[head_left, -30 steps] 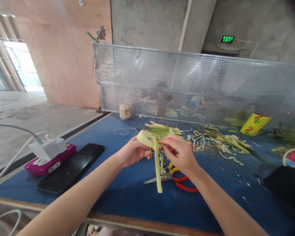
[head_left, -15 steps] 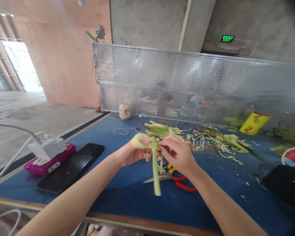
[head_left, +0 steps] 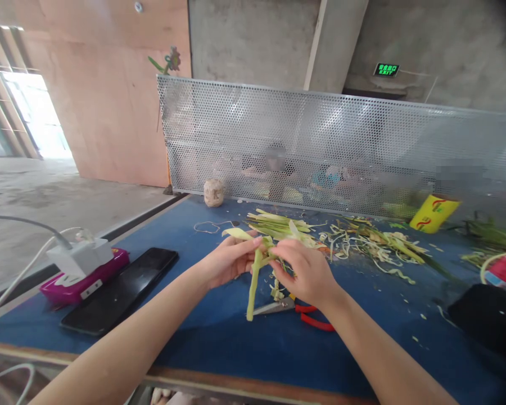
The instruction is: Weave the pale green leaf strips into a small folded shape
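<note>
Both hands meet over the middle of the blue table (head_left: 219, 343). My left hand (head_left: 225, 261) pinches the folded top of a pale green leaf strip (head_left: 253, 284), thumb on top. My right hand (head_left: 306, 270) grips the same strip from the right, fingers curled round the fold. The strip's free end hangs down and to the left, almost touching the table. Red-handled scissors (head_left: 297, 310) lie on the table just under my right hand.
A pile of leaf strips and trimmings (head_left: 346, 236) spreads behind the hands. A black phone (head_left: 120, 289), a pink box (head_left: 82, 278) with a white charger (head_left: 80, 256) lie left. A perforated metal screen (head_left: 320, 146), twine ball (head_left: 214, 192), yellow cup (head_left: 434, 214), black object (head_left: 487, 315).
The loop of the strip has been folded flatter between the hands. The hanging end has swung from straight down to slanting left. The hands stayed in place.
</note>
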The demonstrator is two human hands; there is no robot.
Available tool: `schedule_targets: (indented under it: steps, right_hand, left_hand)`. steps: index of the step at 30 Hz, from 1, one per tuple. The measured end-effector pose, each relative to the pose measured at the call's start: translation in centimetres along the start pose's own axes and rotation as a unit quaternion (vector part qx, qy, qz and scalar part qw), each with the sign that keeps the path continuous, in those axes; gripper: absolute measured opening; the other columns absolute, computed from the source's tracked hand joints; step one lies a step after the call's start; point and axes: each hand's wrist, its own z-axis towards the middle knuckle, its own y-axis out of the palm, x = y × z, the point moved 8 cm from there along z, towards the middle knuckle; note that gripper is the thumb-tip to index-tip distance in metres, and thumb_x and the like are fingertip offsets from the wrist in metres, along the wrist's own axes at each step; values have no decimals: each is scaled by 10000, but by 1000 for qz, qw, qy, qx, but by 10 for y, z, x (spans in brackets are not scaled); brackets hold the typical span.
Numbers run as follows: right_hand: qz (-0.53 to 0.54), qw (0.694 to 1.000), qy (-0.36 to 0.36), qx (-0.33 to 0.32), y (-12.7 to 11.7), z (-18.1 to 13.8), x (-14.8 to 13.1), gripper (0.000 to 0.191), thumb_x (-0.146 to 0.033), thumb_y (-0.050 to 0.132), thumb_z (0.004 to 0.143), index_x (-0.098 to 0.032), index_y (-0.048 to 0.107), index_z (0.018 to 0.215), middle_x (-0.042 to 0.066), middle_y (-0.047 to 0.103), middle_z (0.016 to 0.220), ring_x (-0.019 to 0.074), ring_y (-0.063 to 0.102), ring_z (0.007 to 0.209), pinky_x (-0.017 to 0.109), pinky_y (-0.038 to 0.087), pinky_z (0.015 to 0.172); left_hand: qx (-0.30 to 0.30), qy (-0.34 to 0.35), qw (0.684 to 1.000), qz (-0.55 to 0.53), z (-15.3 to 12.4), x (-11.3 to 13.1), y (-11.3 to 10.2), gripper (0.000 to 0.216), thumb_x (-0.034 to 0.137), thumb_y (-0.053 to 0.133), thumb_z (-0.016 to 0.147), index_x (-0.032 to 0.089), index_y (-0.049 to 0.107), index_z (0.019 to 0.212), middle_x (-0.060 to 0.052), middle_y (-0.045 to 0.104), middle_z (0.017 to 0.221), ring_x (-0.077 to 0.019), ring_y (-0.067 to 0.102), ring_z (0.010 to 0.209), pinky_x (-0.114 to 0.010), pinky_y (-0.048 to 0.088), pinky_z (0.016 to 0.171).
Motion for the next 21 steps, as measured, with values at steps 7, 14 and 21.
schedule_targets:
  steps: [7, 14, 21]
  right_hand:
    - [-106, 983, -137, -60, 14, -4, -30, 318, -148, 456, 817, -320, 545, 1069, 18, 606, 864, 136, 550, 708, 264, 414, 587]
    - [-104, 977, -172, -70, 18, -5, -40, 163, -154, 439, 833, -233, 580, 856, 24, 614, 798, 135, 514, 661, 269, 377, 554]
    - [-81, 977, -183, -80, 14, -4, -45, 205, -128, 382, 846, -192, 572, 801, 19, 637, 776, 125, 527, 643, 254, 373, 528]
  left_hand:
    - [25, -1, 1000, 10, 0, -1, -4, 230, 192, 629, 723, 124, 628, 942, -84, 681, 834, -135, 638, 698, -211, 495, 613]
    - [11, 17, 1000, -8, 0, 3, 2, 234, 120, 658, 682, 113, 645, 916, -90, 692, 848, -139, 642, 745, -223, 490, 695]
    - [76, 21, 996, -31, 4, 7, -8, 197, 254, 511, 815, 100, 633, 818, -104, 690, 835, -138, 638, 713, -234, 498, 646]
